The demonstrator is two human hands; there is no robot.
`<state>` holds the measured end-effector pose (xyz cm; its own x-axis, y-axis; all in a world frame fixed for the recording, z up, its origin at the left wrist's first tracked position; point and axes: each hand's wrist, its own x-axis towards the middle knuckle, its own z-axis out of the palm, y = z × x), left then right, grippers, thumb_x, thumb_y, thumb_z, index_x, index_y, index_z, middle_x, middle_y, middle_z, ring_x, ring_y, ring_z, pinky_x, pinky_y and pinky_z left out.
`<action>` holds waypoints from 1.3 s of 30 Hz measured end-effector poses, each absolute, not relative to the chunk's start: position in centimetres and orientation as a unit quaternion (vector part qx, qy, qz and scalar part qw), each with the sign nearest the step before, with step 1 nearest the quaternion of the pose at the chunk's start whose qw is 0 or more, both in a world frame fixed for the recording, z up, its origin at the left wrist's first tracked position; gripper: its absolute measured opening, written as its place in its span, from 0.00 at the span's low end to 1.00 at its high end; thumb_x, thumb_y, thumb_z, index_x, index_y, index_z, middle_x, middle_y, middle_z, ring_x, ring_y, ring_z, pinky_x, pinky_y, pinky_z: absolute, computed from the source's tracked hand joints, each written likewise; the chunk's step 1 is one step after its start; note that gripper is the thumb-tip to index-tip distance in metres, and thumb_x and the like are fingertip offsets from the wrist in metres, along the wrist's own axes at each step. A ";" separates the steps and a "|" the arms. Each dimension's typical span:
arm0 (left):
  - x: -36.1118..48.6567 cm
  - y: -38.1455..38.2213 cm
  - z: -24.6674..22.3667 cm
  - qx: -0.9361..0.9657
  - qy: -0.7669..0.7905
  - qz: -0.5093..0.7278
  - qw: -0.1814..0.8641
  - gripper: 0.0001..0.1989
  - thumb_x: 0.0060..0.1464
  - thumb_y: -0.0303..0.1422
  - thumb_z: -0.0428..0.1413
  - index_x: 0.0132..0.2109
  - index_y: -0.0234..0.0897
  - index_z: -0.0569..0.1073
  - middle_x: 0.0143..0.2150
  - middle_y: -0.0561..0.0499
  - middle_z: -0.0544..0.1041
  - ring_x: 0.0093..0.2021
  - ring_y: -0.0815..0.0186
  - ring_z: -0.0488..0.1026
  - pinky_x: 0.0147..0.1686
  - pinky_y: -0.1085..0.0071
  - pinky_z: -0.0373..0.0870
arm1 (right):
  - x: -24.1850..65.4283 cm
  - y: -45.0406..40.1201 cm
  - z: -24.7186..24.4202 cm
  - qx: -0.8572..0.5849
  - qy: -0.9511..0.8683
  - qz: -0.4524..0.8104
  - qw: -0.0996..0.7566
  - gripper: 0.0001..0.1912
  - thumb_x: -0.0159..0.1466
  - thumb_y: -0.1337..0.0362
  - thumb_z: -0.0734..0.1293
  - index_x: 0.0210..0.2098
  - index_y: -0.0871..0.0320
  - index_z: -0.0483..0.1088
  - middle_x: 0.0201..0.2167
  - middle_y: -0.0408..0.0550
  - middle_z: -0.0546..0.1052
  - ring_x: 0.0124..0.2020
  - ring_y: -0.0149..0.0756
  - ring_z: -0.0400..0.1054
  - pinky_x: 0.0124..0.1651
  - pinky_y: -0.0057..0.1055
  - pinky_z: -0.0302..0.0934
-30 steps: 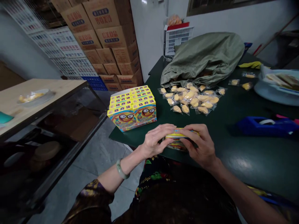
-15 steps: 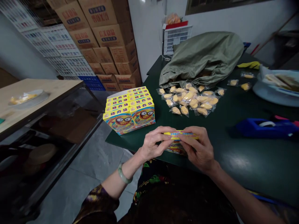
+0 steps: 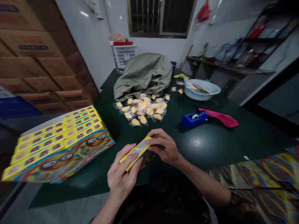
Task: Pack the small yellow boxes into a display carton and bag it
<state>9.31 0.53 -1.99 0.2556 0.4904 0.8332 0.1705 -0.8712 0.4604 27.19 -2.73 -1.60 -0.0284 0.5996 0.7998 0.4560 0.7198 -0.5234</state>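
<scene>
A small yellow cardboard box [image 3: 137, 151] is held between both hands above the front edge of the dark green table. My left hand [image 3: 122, 169] grips its near left end, thumb and fingers on opposite sides. At the far right end my right hand [image 3: 163, 146] pinches the box with bent fingers. Part of the box's lower side is hidden in shadow and behind the fingers. Just beyond the hands lies a pile of wrapped yellow pieces [image 3: 146, 107]. To the left stands a display carton [image 3: 77, 155] packed with rows of similar yellow boxes.
A green cloth sack [image 3: 144, 73] slumps behind the pile. On the right are a blue tape dispenser [image 3: 194, 119], pink cloth [image 3: 220, 117] and a pale blue basin [image 3: 202, 93]. Printed yellow packs [image 3: 254, 177] lie at lower right. Brown cartons [image 3: 44, 62] are stacked at left.
The view has swung right, bringing the window, shelf and printed packs into sight. The held box has turned from nearly level to slanting, and both hands still hold it.
</scene>
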 end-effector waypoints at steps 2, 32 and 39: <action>9.9 0.4 -2.3 0.762 0.217 0.599 0.115 0.14 0.47 0.17 0.60 0.41 0.36 0.74 0.46 0.47 0.76 0.42 0.69 0.76 0.40 0.75 0.74 | 28.5 -2.8 -1.9 -0.398 -0.713 0.054 0.575 0.16 0.62 0.68 0.66 0.50 0.53 0.69 0.46 0.52 0.70 0.45 0.34 0.68 0.43 0.31 0.68; 10.1 1.5 -2.4 0.755 0.176 0.616 0.141 0.17 0.44 0.15 0.60 0.41 0.34 0.74 0.44 0.47 0.76 0.40 0.67 0.76 0.38 0.73 0.75 | 54.7 -3.7 -2.2 -0.852 -0.519 0.020 0.066 0.30 0.50 0.52 0.73 0.47 0.64 0.70 0.39 0.61 0.76 0.45 0.56 0.70 0.48 0.47 0.60; 10.3 1.9 -2.4 0.753 0.175 0.623 0.119 0.19 0.41 0.15 0.62 0.41 0.34 0.73 0.44 0.47 0.76 0.39 0.66 0.76 0.37 0.72 0.75 | 51.2 -7.5 -6.0 -0.858 -0.477 0.039 0.186 0.49 0.50 0.47 0.71 0.64 0.59 0.52 0.53 0.59 0.71 0.53 0.52 0.66 0.50 0.45 0.60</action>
<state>10.29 1.88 -2.35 0.1619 0.4119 0.8967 0.1151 -0.9104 0.3974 51.21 -7.47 -6.03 0.5425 0.8327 0.1110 0.8040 -0.4765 -0.3557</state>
